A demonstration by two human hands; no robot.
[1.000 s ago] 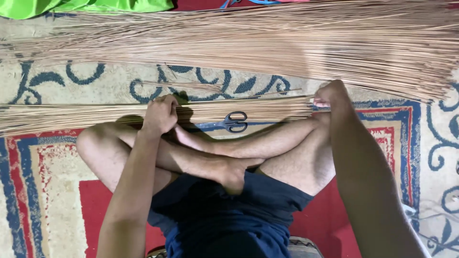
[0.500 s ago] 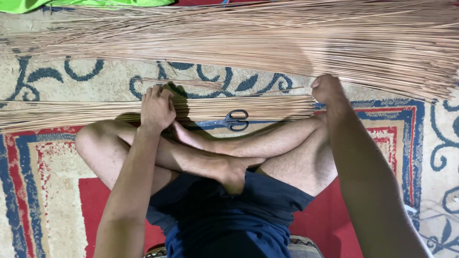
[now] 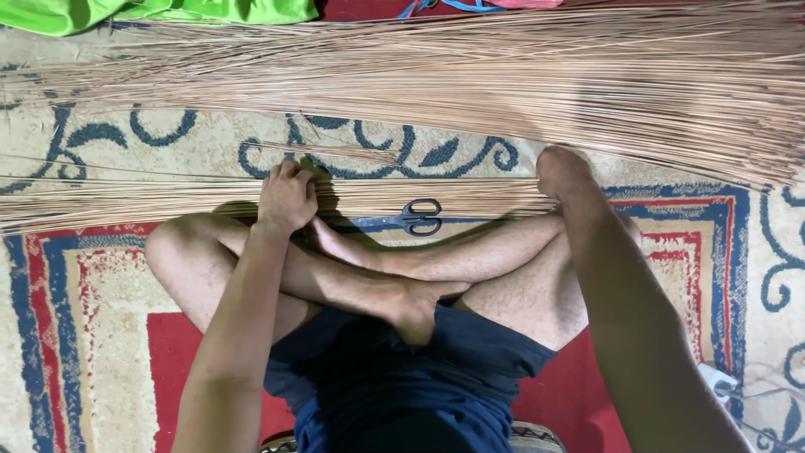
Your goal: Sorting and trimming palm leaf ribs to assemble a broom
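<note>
I sit cross-legged on a patterned carpet (image 3: 101, 319). A long thin bundle of tan sticks (image 3: 151, 201) lies across the carpet in front of my knees. My left hand (image 3: 287, 198) is closed around this bundle near its middle. My right hand (image 3: 560, 171) presses against the bundle's right end. Behind it a much larger pile of the same sticks (image 3: 503, 84) fans out across the floor. A few loose sticks (image 3: 335, 153) lie between the two.
Black-handled scissors (image 3: 411, 218) lie on the carpet just beyond my crossed shins. Green cloth (image 3: 168, 10) sits at the top left, behind the big pile. A white plug and cable (image 3: 721, 382) lie at the lower right.
Both hands have shifted a little away from me with the thin bundle. The right hand has moved up against the bundle's end.
</note>
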